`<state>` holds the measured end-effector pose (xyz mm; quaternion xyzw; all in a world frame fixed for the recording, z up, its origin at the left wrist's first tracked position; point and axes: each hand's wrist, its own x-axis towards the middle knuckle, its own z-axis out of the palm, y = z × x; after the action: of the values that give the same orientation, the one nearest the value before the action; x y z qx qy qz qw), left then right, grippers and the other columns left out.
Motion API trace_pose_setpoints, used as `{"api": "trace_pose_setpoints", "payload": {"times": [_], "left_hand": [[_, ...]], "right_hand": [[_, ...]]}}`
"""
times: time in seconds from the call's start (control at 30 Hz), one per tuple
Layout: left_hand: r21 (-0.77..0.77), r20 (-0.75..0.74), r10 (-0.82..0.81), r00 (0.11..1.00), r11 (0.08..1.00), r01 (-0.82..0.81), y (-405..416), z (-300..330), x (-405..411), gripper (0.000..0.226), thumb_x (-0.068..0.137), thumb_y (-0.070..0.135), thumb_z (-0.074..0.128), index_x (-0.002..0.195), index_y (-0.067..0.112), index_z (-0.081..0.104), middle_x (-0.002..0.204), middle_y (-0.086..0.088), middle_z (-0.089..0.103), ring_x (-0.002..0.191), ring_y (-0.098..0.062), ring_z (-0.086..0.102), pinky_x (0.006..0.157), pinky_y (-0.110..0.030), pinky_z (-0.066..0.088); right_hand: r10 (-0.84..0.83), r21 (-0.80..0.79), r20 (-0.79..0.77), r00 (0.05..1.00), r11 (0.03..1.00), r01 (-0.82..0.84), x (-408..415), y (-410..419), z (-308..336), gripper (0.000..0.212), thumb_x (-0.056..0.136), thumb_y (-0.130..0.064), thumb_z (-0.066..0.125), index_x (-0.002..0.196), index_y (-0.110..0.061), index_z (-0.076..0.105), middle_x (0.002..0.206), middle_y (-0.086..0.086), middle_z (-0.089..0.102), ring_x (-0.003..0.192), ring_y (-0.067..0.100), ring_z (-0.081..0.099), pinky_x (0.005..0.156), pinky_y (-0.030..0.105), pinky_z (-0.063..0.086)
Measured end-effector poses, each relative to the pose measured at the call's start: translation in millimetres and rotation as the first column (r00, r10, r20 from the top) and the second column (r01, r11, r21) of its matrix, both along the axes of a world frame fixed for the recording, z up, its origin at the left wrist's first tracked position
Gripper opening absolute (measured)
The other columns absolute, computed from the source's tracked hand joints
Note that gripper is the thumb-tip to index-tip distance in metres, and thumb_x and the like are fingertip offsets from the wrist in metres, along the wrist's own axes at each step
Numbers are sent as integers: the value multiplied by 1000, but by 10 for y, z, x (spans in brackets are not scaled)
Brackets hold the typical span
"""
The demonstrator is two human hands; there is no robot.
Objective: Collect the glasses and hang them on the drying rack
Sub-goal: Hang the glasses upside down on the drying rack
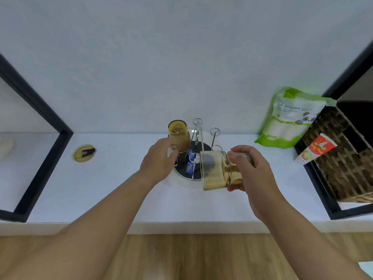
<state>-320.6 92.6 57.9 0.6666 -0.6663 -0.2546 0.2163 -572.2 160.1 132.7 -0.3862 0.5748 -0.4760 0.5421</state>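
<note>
A chrome drying rack [197,136] with looped prongs stands on a round dark base [181,171] in the middle of the white counter. An amber glass [179,136] sits upside down on the rack's left side; my left hand [159,160] is around its lower part. My right hand [250,170] holds a second amber glass [216,170] on its side, mouth facing left, just right of the rack and above the base's edge. Small blue packets [190,160] lie on the base.
A yellow lid [84,152] lies on the counter to the left. A green and white pouch [290,118] leans against the wall at the right, beside a wicker basket [341,158] with a red and white tube [314,151]. Black frames border both sides.
</note>
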Motion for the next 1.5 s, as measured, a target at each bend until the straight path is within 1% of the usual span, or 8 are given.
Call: {"api": "trace_pose_setpoints", "payload": {"times": [0.2,0.47,0.67,0.9,1.1,1.23,1.33,1.5], "left_hand": [[-76,42,40,998,996,-36,-154,-100,-84,44,106,38,49,147,21,54,140,-4,59,125,-22,55,93,-26,37],[-212,50,52,997,976,-40,-61,-187,-181,25,101,32,60,119,22,74,111,-2,68,98,-24,62,83,-36,49],[-402,352,38,935,909,114,133,-139,-438,24,98,43,62,98,25,79,92,4,69,92,-25,56,77,-39,33],[-460,412,-6,911,862,214,90,-131,-574,21,96,43,64,96,30,80,107,5,67,108,-27,55,98,-46,31],[-391,306,-114,945,890,234,55,-178,-519,23,97,29,67,114,20,78,111,-4,69,108,-33,57,95,-50,42],[-351,282,-135,950,907,233,45,-157,-405,36,96,28,68,130,18,69,126,-4,65,120,-30,53,106,-54,37],[-278,208,-97,973,948,154,25,-151,-201,53,93,35,71,143,22,58,142,-1,55,134,-24,43,113,-47,35],[-159,113,-86,990,982,104,-23,-193,35,62,90,40,74,146,29,51,147,10,46,131,-16,45,99,-32,43]], "right_hand": [[-5,-46,-34,999,999,3,23,-22,-229,8,88,-29,75,96,-30,72,83,-7,73,64,12,68,51,35,55],[-32,-91,-140,990,996,20,-13,-96,-317,18,84,-40,75,99,-32,70,88,-6,70,64,7,67,51,38,60],[-56,-121,-229,972,992,29,-142,-119,-377,16,89,-38,76,102,-33,68,84,-9,68,61,5,65,50,35,59],[-51,-157,-304,951,988,3,-269,-231,-385,16,91,-36,76,104,-32,67,75,-24,63,59,2,60,49,32,60],[-52,-184,-385,921,983,-21,-248,-332,-357,21,87,-43,76,104,-37,65,100,3,64,75,21,63,53,36,62],[-18,-249,-585,811,956,-158,-179,-436,-348,28,90,-46,73,114,-39,61,106,-2,57,88,9,61,78,43,56],[6,-289,-779,627,885,-366,-69,-551,-262,41,88,-48,72,125,-37,59,110,-8,49,88,5,53,79,33,44],[26,-219,-930,366,762,-610,160,-753,-168,51,89,-52,73,133,-31,59,115,-4,49,102,22,56,74,34,43]]}}
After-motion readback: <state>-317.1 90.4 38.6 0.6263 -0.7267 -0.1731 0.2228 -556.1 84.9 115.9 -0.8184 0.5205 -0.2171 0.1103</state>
